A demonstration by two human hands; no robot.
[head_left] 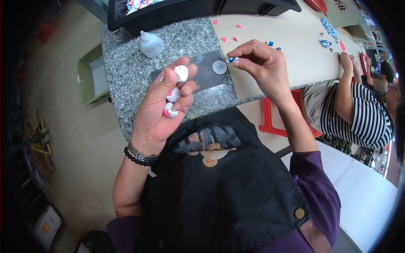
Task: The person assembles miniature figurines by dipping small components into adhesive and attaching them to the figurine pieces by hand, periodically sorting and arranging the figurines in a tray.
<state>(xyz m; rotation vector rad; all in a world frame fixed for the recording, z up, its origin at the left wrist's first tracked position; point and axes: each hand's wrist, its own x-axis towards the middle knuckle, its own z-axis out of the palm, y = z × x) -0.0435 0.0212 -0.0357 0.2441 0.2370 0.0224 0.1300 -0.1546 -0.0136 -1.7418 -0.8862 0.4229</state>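
My left hand [158, 101] is raised over the granite counter, palm up. Its fingers curl round several small white rounded pieces with pink parts [173, 95], lined up along the fingers. To the right, my right hand [262, 67] pinches a small blue-and-white piece [232, 60] between thumb and fingertips; its exact kind is too small to tell. The two hands are apart. Between them a dark flat plate [207, 78] lies on the counter, with a round pale disc [219, 67] near its right end.
A translucent squeeze bottle [152, 44] stands behind my left hand. Black bins [122, 20] line the far edge, one with white, pink and blue pieces. Pink bits [224, 39] and blue-white pieces [325, 44] lie on the beige tabletop [291, 50]. A person in stripes [358, 114] sits right, near a red stool [270, 122].
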